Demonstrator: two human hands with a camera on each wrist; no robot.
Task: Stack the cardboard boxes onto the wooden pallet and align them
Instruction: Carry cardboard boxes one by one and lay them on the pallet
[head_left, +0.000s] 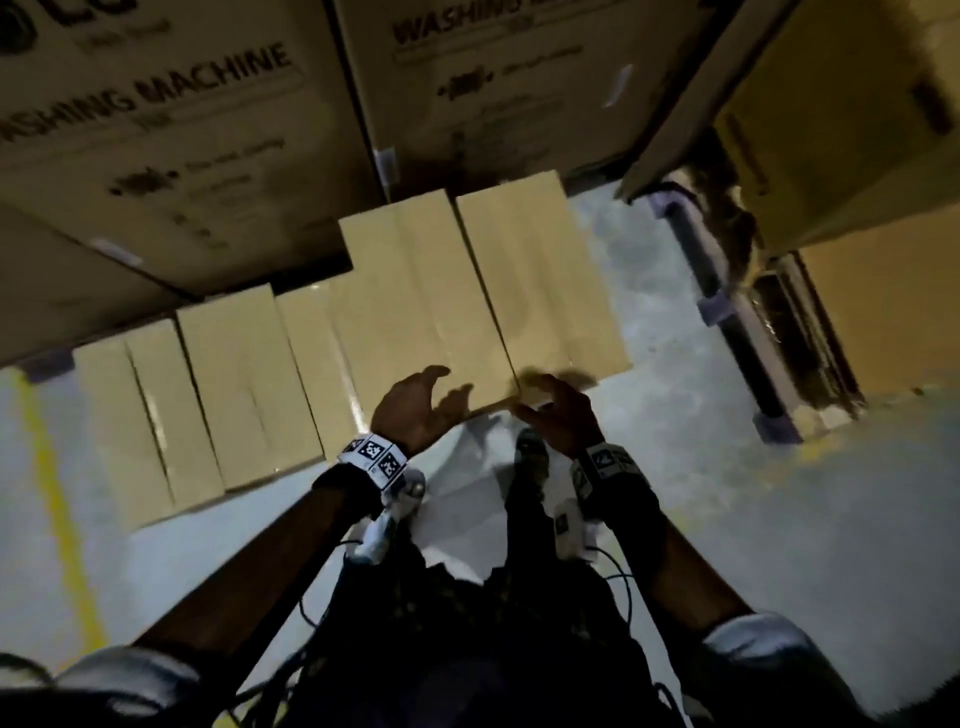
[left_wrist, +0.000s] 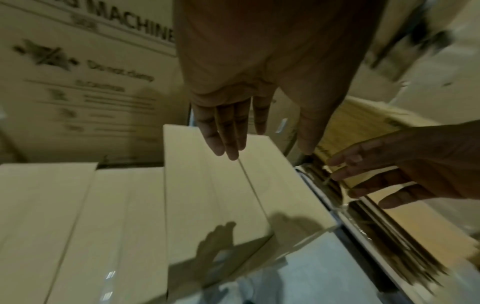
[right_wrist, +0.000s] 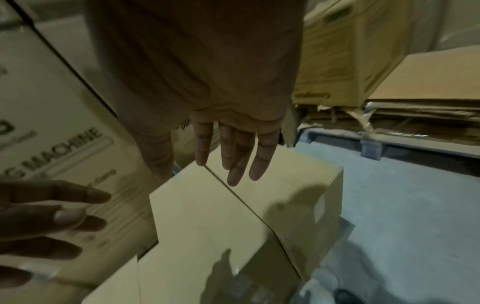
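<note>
Two plain cardboard boxes lie side by side on top of a lower layer: the left one (head_left: 410, 296) and the right one (head_left: 535, 280). More plain boxes (head_left: 239, 384) of the lower layer stretch out to the left. My left hand (head_left: 421, 410) and right hand (head_left: 558, 410) hover just above the near edge of the top pair, fingers spread and holding nothing. In the left wrist view my straight fingers (left_wrist: 228, 133) hang over the seam between the top boxes (left_wrist: 207, 185). The right wrist view shows the same over the right box (right_wrist: 272, 195). Whatever is under the stack is hidden.
Tall washing-machine cartons (head_left: 156, 130) stand right behind the stack. To the right are a pallet (head_left: 727, 312) carrying flattened cardboard and another big carton (head_left: 841, 114). Grey concrete floor (head_left: 727, 519) lies between, with a yellow line (head_left: 57, 509) at the left. My foot (head_left: 530, 452) is below the boxes.
</note>
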